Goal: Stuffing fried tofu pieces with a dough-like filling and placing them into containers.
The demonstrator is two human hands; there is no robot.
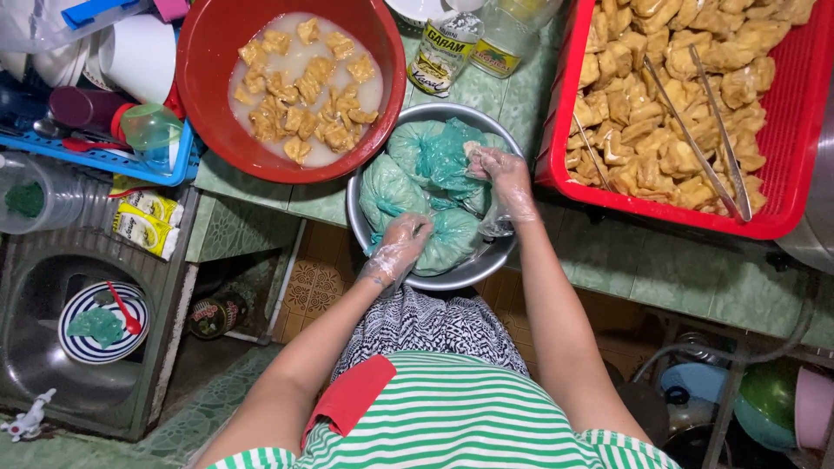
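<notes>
Gripping a small pale piece at the fingertips, the right hand (pixel 504 178), in a clear plastic glove, hovers over green plastic bags (pixel 434 187) packed in a metal bowl (pixel 473 269). The gloved left hand (pixel 401 245) curls closed on one bag. Beside the bowl: a red basin (pixel 217 78) of soaking tofu and a red tray (pixel 795 113) with tongs (pixel 708 130).

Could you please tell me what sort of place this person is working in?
Probably a home or small food-stall kitchen: a steel sink sits beside a tiled counter, with a red basket of fried tofu and a metal bowl holding green bags.
</notes>
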